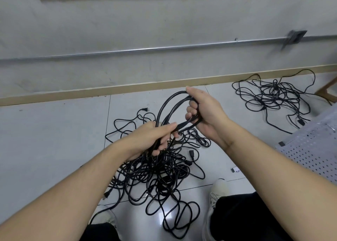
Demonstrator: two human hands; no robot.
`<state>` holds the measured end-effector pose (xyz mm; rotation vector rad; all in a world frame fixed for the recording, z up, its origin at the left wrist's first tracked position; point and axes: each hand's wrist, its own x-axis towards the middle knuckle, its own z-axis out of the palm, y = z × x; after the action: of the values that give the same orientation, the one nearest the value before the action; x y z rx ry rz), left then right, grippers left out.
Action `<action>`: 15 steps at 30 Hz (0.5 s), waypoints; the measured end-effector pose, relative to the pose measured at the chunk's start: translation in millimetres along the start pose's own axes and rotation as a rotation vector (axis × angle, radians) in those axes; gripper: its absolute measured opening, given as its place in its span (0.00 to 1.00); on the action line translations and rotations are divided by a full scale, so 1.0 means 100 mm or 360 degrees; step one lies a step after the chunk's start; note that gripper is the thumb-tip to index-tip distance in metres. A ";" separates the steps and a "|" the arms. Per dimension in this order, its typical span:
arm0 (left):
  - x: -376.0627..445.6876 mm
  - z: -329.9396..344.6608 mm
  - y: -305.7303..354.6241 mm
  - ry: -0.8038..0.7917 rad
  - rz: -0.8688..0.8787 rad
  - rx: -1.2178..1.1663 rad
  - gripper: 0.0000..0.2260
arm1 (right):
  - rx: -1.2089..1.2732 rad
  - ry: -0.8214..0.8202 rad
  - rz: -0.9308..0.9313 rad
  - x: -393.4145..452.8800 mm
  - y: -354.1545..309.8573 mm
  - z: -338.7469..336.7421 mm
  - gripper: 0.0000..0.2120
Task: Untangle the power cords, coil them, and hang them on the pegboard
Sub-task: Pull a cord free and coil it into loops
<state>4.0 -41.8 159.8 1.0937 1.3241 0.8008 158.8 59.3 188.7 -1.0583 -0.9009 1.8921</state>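
**Head view: cord bundle in hand above the floor tangle**

Landmark: large tangle of black power cords on the floor, between the person's feet.

- Nearest, on either side of the tangle's near edge: two pale shoes, the right shoe plainly seen, with dark trouser legs at the bottom edge.
- Tangle itself: thin, glossy black cords in many overlapping loops; several plug ends show at its edges, one plug on its right side.
- Directly above the tangle: left hand, fingers curled round a gathered bundle of cords whose strands run down into the tangle.
- Above and right of the tangle: right hand, fingers wrapped round the top of a coiled loop of black cord that arcs from one hand to the other.
- Right of the tangle: edge of a white perforated board.
- Under the tangle: pale glossy floor tiles with dark seams.
- Beyond and right of the tangle: second, looser cord pile near the baseboard.
- Farthest beyond the tangle: tan baseboard, grey wall with a metal conduit running to a junction box.
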 end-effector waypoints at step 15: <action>0.02 -0.02 0.05 -0.0044 0.0035 0.0272 0.25 | -0.0151 -0.0021 0.0112 0.01 0.09 -0.07 0.10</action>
<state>2.6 -38.0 164.0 1.2513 1.3787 0.6957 162.0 57.4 177.9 -1.1487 -0.9811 1.9320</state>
